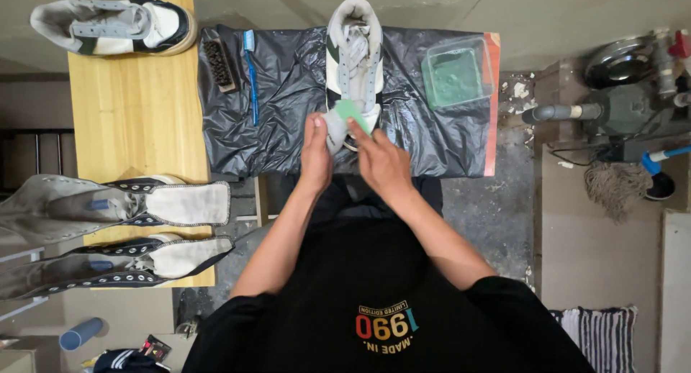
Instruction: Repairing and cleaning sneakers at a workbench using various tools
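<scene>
Sneaker [354, 53] lies beyond both hands; right grip [383, 164] pinches green sponge [353, 114], left grip [315, 153] clasps its toe.

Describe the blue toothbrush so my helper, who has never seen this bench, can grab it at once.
Find the black plastic sheet spread over the work surface. Near its left end, two tools lie side by side: a dark scrubbing brush and, just right of it, the toothbrush. It is the thin, bright blue one, far slimmer than the bristly block beside it.
</scene>
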